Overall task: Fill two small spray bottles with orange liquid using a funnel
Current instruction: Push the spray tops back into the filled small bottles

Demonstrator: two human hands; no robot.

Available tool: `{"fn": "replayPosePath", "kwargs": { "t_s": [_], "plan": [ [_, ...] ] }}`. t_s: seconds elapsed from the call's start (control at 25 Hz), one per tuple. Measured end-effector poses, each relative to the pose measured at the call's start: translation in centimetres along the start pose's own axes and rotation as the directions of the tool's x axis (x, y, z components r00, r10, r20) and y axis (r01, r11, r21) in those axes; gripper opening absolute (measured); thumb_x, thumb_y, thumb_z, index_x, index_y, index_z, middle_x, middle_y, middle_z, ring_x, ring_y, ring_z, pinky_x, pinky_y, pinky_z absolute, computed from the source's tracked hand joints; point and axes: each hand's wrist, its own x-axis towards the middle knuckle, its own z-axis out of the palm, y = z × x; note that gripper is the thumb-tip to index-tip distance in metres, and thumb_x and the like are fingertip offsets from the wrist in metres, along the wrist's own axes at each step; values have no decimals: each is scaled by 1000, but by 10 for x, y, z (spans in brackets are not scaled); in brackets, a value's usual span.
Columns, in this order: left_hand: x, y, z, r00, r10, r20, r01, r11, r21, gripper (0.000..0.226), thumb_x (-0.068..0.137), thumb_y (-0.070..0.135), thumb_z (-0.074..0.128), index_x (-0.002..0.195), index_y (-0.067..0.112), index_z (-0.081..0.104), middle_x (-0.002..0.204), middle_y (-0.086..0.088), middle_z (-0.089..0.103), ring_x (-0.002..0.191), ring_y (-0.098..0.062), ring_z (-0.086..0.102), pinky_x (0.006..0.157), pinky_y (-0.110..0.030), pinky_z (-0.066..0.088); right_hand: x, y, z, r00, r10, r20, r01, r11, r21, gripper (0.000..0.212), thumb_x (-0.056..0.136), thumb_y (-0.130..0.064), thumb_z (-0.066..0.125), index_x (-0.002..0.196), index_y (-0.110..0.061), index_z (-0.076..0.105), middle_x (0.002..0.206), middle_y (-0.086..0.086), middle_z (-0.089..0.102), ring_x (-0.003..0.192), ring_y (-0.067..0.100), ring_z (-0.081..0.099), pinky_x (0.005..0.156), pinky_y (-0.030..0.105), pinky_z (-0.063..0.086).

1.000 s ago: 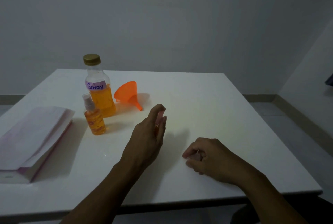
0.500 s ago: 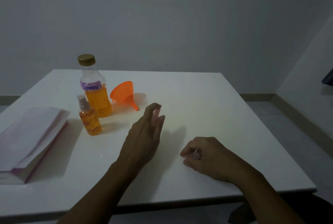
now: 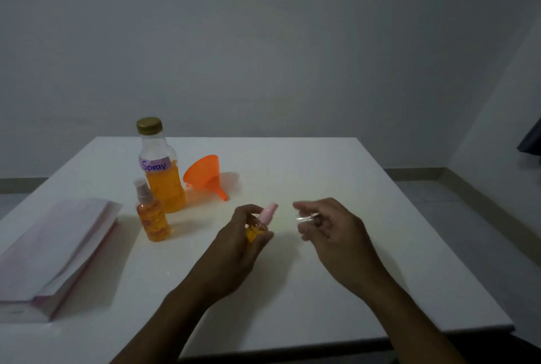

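The small clear spray bottle with a pink pump head [image 3: 259, 224] sits in the left hand [image 3: 237, 249], lifted off the white table [image 3: 307, 290], tilted toward the right. Left fingers are closed around its body; orange liquid shows between them, level hard to read. The pump head is bare, without a cover.

The right hand [image 3: 330, 235] is just beside it, apart from the bottle, fingers curled and pinching a small clear plastic cap [image 3: 306, 218], blurred.

Risks, as judged:
- The bottle is tilted and held only by fingertips; a slip would drop it on the table.
- The clear cap is small and slick-looking; a loose pinch could send it rolling off the near edge.
- If the pump is not screwed tight, the tilt could leak liquid onto the fingers.
- A careless sweep of the left arm could topple the standing bottles.

Containers further out:
- A second small spray bottle [image 3: 150, 217] stands upright, capped in clear plastic, nearly full of orange liquid.
- Just behind it, the large clear plastic bottle with a gold lid and a purple "Spray" label [image 3: 161, 170], roughly half full of orange liquid, lid on.
- The orange plastic funnel [image 3: 206, 175] lies on its side beside the large bottle, not in use.
- A stack of white and pink paper [image 3: 55, 246] at the left edge, well apart.
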Motion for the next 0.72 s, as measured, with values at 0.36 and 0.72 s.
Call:
{"fn": "replayPosePath", "kwargs": {
  "t_s": [0.36,0.72],
  "plan": [
    [-6,0,2,997,79,-9,-79,997,5,36,82,43,65,110,46,42,114,19,51,98,-5,52,78,-17,49,6,-8,7,996,-67,64,72,995,-71,23,85,-16,79,98,-34,74,94,-26,70,96,-6,67,78,8,55],
    [-13,-4,-2,991,121,-62,-122,993,0,35,83,45,63,110,48,42,113,19,52,98,-7,52,77,-20,48,6,-8,18,999,-31,42,29,999,28,26,83,-14,80,102,-31,75,98,-22,74,95,-2,71,82,16,59]
  ]
}}
